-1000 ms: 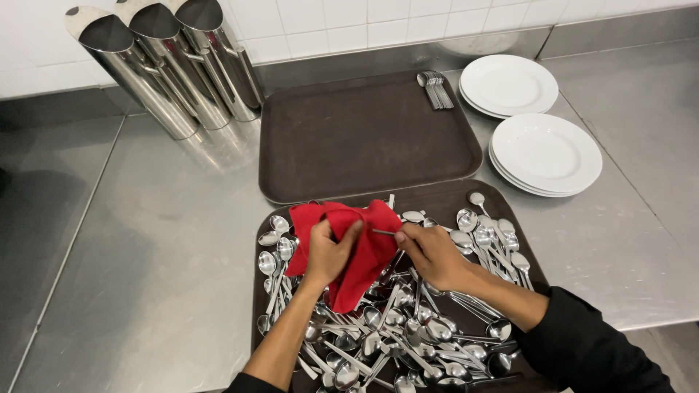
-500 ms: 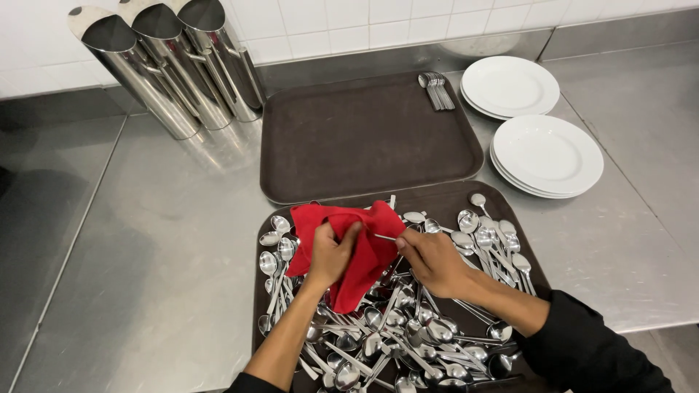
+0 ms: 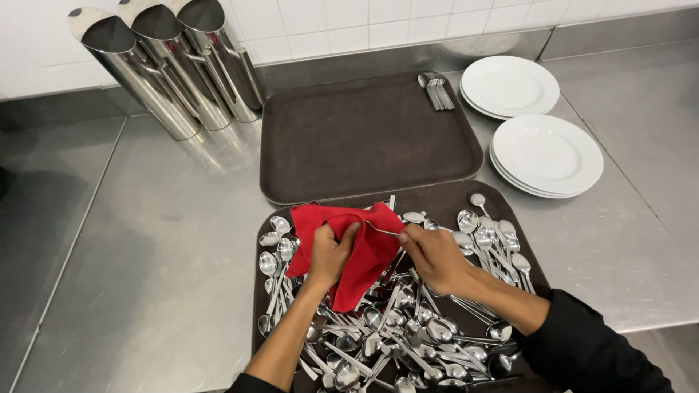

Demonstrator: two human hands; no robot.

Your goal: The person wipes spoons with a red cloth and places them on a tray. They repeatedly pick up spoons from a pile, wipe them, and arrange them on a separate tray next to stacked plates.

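A heap of spoons [image 3: 408,342] fills the nearest brown tray [image 3: 510,218], handles crossing every way, with more spoons fanned out toward three o'clock and a few at nine o'clock. Over the far part of that heap the person works with both hands. The left hand [image 3: 331,253] is closed around a red cloth [image 3: 368,244], thumb on top, bunching it. The right hand [image 3: 435,256], coming out of a black sleeve [image 3: 582,353], pinches the thin handle of a single spoon [image 3: 380,230] whose other end is buried in the cloth, so the spoon runs between the two hands, just above the pile.

Beyond, at twelve o'clock, a second brown tray [image 3: 364,138] lies on the steel worktop [image 3: 145,255], touching or nearly touching the near one; a small bundle of cutlery [image 3: 437,89] sits in its far right corner. At two o'clock stand two stacks of white plates [image 3: 546,153], side by side. At eleven o'clock three slanted steel cylinders [image 3: 175,62] lean against the tiled wall [image 3: 349,18].
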